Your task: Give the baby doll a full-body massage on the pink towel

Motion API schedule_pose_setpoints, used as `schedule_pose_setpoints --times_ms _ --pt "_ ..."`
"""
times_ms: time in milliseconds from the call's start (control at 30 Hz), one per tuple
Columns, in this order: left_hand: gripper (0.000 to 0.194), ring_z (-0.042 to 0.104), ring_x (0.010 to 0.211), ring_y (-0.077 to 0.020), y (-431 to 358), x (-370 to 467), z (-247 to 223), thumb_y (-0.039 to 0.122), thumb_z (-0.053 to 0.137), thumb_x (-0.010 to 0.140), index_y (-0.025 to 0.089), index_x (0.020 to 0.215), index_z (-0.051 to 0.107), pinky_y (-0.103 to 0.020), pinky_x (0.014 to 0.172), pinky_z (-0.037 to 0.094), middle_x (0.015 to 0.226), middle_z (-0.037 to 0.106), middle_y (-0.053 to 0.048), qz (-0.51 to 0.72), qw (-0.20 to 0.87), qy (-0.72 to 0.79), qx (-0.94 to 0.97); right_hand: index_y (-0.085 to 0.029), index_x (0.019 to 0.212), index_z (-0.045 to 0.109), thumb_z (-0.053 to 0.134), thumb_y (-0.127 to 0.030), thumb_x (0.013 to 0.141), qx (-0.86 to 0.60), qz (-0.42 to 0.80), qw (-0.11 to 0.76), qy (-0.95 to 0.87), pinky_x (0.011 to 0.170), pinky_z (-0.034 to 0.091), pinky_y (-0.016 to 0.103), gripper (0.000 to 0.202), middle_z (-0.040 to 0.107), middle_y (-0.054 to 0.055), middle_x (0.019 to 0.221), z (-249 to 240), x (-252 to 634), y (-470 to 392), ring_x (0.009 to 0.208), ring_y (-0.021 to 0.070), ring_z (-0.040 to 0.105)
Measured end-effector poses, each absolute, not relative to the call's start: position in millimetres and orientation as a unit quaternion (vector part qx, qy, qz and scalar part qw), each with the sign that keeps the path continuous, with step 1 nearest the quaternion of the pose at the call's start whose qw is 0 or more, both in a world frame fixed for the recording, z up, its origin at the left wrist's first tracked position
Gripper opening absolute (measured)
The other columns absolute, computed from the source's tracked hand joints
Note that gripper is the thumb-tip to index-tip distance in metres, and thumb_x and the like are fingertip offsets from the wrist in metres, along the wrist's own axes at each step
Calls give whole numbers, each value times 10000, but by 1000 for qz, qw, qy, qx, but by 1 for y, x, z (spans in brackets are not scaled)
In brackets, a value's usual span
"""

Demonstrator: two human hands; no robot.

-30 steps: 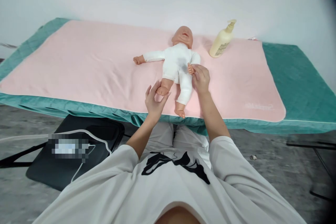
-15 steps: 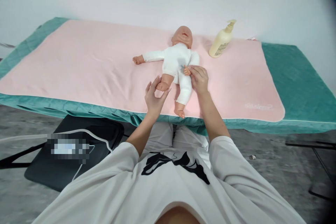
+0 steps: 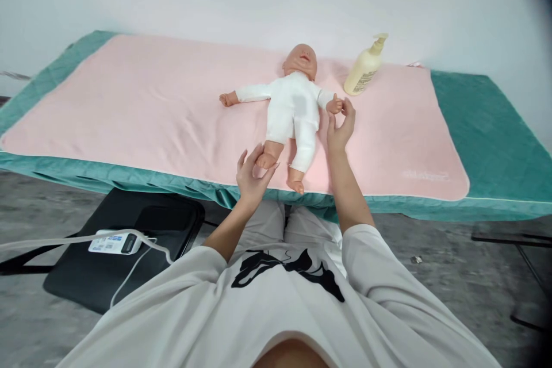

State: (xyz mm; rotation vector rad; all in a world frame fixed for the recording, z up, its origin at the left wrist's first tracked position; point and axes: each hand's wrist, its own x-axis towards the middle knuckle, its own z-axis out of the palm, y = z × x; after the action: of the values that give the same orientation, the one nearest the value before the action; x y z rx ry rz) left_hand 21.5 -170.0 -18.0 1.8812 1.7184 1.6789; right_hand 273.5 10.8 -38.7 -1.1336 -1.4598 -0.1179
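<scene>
A baby doll (image 3: 282, 106) in a white suit lies on its back on a pink mat (image 3: 172, 98), head toward the wall. My left hand (image 3: 251, 179) is curved around the doll's bare foot (image 3: 266, 161) on the left, thumb and fingers on either side of it. That leg is bent slightly outward. The other foot (image 3: 295, 180) rests near the mat's front edge. With thumb and fingers my right hand (image 3: 342, 128) grips the doll's small hand (image 3: 334, 104) on the right, its arm stretched outward. The doll's opposite arm (image 3: 252, 92) lies extended to the left.
A cream pump bottle (image 3: 363, 71) stands on the mat right of the doll's head. Green cloth (image 3: 495, 132) covers the table under the mat. At lower left, a black chair seat (image 3: 129, 282) holds a white device (image 3: 112, 242) with cables.
My right hand has moved the doll's hand from over its belly out to the right. My left hand has lowered the doll's foot toward the front edge.
</scene>
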Motion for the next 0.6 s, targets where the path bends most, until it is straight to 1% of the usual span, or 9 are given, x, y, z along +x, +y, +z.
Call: schedule_pose_setpoints --times_ms 133,233,300,367,500,600 --pt "506 674 1162 -242 -186 17 -35 464 742 844 218 1271 623 -444 1136 453 1229 712 -90 518 42 581 626 -147 1486 313 387 -573 977 -513 -6 633 -579 1082 471 469 668 434 218 1460 -42 278 14 1339 279 501" --pt "506 673 1162 -258 -193 13 -49 471 741 840 213 1261 633 -456 1112 468 1215 718 -96 502 46 585 635 -168 1521 208 379 -561 974 -538 18 645 -542 1089 457 527 695 351 212 1497 -51 286 20 1402 289 442" --pt "510 664 1175 -270 -197 11 -56 473 740 837 209 1261 636 -461 1100 474 1214 717 -103 491 52 593 636 -187 1526 161 352 -554 979 -557 26 651 -515 1089 443 576 686 354 202 1464 -62 294 27 1410 285 435" --pt "511 666 1172 -272 -199 10 -61 470 739 834 208 1261 637 -462 1102 473 1215 717 -104 478 57 599 640 -200 1510 169 339 -536 987 -562 20 663 -495 1085 443 596 645 398 195 1401 -74 301 34 1378 271 470" --pt "485 689 1126 -269 -201 7 -64 462 729 837 207 1240 643 -470 1104 473 1194 727 -95 466 46 596 652 -208 1412 285 360 -501 991 -561 -5 697 -446 1058 458 636 518 479 170 1279 -90 311 45 1244 252 578" --pt "476 694 1119 -266 -202 6 -65 446 723 848 203 1250 639 -464 1100 479 1187 730 -94 470 33 586 660 -204 1353 323 381 -488 984 -575 18 701 -421 1070 442 646 469 493 167 1263 -89 312 45 1220 254 595"
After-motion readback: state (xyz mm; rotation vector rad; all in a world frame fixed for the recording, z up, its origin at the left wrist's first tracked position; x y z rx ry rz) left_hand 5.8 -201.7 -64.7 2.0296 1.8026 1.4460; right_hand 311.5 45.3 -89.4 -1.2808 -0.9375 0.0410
